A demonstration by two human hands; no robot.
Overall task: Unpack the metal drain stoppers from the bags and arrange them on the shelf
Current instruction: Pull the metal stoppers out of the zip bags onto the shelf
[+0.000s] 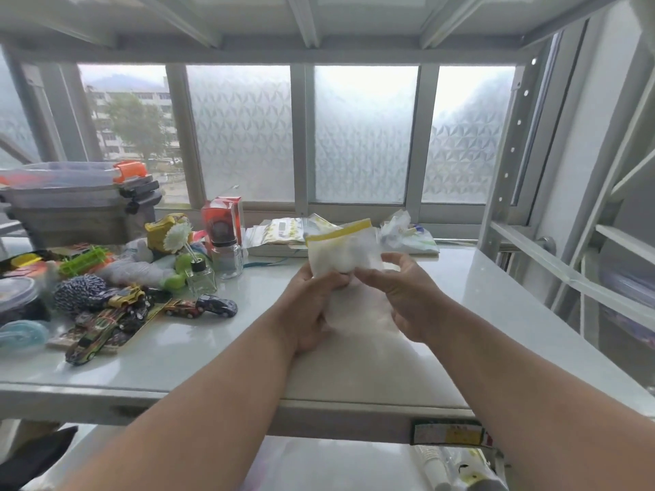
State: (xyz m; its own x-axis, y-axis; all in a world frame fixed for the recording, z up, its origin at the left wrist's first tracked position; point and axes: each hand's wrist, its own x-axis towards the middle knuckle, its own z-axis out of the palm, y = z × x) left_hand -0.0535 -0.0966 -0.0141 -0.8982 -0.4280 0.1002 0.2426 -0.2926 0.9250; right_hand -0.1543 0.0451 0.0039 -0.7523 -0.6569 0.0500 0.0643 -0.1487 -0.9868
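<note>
I hold a small clear plastic bag (342, 249) with a yellow zip strip above the middle of the white shelf (460, 306). My left hand (312, 306) grips the bag's lower left part from below. My right hand (407, 295) pinches its lower right corner. A pale rounded shape shows through the bag; I cannot tell what it is. A stack of more flat bags (280, 235) lies at the back of the shelf near the window. No bare drain stopper is visible on the shelf.
Toy cars (198, 306), a glass bottle (228, 256), a red box (221, 217), a diffuser bottle (200, 278) and other clutter fill the shelf's left half. Stacked plastic bins (78, 203) stand at far left. A crumpled bag (407, 235) lies at back right. Shelf uprights (503, 178) rise on the right.
</note>
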